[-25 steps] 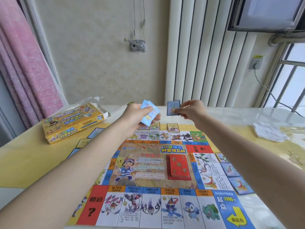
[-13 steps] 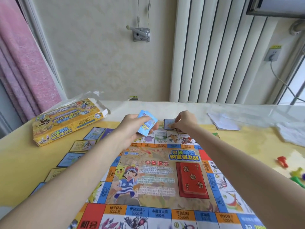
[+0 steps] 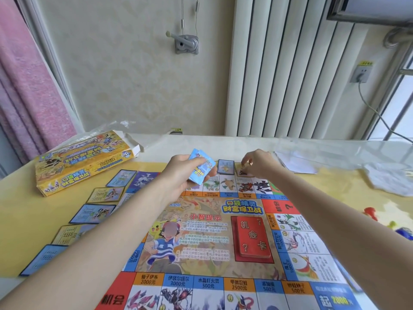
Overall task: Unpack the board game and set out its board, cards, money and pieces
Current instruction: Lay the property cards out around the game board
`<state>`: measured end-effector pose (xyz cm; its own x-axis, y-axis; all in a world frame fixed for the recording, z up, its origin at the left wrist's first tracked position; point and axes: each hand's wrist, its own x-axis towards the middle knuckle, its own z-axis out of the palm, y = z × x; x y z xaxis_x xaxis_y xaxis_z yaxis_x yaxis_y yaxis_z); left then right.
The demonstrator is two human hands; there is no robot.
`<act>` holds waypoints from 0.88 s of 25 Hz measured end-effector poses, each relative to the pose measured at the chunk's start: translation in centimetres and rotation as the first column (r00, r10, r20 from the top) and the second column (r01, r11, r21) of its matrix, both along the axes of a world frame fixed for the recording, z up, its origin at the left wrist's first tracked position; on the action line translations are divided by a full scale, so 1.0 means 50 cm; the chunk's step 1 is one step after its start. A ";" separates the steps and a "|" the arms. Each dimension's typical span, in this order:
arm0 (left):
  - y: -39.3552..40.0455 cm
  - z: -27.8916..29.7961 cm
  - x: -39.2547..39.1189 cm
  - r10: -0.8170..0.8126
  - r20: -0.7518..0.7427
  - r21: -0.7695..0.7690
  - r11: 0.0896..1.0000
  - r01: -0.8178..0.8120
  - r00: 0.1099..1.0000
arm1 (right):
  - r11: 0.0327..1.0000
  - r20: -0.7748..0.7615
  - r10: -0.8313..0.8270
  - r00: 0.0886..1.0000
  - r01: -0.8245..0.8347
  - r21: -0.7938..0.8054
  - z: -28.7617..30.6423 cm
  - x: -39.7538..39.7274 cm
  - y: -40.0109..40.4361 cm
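The game board (image 3: 223, 231) lies open on the yellow table (image 3: 20, 220), with a red card stack (image 3: 252, 237) on its middle. My left hand (image 3: 185, 173) holds a small deck of blue-backed cards (image 3: 201, 167) above the board's far edge. My right hand (image 3: 257, 163) reaches to the far edge and pinches a card (image 3: 242, 171) lying just beyond the board. A blue-bordered card (image 3: 225, 167) lies next to it. Several cards run in a row along the board's left side (image 3: 93, 212).
The yellow game box (image 3: 82, 162) lies open at the far left beside clear wrapping. White paper (image 3: 295, 163) and a crumpled tissue (image 3: 388, 175) sit at the far right. Coloured plastic pieces (image 3: 371, 212) lie at the right edge.
My right hand has come down from the air with a card and then shifted right along the board's far edge. A blue-bordered card now lies there. My left hand has lowered a little.
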<state>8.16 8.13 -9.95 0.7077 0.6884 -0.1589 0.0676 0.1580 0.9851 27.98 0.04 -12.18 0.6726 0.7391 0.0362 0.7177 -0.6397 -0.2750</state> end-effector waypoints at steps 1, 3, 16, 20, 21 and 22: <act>-0.002 0.000 0.001 -0.003 -0.004 0.004 1.000 0.003 1.000 | 1.000 -0.016 -0.011 1.000 0.011 0.013 -0.002 0.001 0.004; -0.007 -0.001 0.003 -0.001 0.000 -0.027 1.000 0.001 1.000 | 0.998 -0.038 -0.022 0.999 0.024 0.058 0.002 0.001 0.006; -0.096 0.016 -0.005 -0.025 0.003 0.060 0.998 0.025 1.000 | 0.914 -0.724 0.294 0.624 0.038 0.404 0.129 -0.136 -0.148; -0.137 0.028 -0.025 -0.211 -0.215 0.302 0.914 0.270 0.954 | 0.898 -0.729 0.227 0.646 0.150 0.413 0.161 -0.162 -0.186; -0.151 0.033 -0.027 -0.275 -0.219 0.259 0.909 0.327 0.936 | 0.891 -0.729 0.216 0.649 0.174 0.419 0.164 -0.170 -0.189; -0.165 0.039 -0.029 -0.328 -0.191 0.188 0.913 0.363 0.925 | 0.884 -0.738 0.213 0.641 0.195 0.425 0.167 -0.179 -0.192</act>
